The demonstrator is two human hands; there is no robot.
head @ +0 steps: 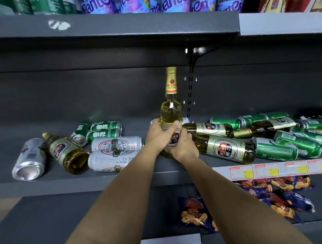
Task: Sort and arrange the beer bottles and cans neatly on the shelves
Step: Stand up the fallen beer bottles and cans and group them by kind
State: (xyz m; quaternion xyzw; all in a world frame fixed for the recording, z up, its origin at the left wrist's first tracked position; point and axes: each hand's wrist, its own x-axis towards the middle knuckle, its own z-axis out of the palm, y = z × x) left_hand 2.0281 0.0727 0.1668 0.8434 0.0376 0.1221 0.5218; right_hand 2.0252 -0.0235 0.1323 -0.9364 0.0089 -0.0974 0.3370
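Left hand: the left hand (155,133) is being wrapped round the left side of the upright clear-glass beer bottle with pale golden beer and a gold foil neck (170,114), thumb lying across its front.
Right hand: the right hand (182,146) is being closed low on the same bottle's body, over the label; both hands are being kept together on the glass.
Held bottle: it is being stood upright near the front middle of the dark grey metal shelf (107,178), its base hidden behind the hands.
Handling: being full glass, it is being judged heavy, rigid, smooth and breakable; the wide labelled body is being judged the safest hold, not the slim foil neck.
White cans: two white aluminium cans with red and blue print (117,151) are lying on their sides just left of the hands; these are being judged light, easily dented and prone to rolling.
Lying bottles: a toppled gold-labelled glass bottle (223,148) is lying just right of the hands, another (66,153) to the left beside a silver can (29,160).
Green cans: green aluminium cans (275,148) are being left heaped at the right, more (102,130) further back at the left.
Progress: the sorting is being judged barely begun.
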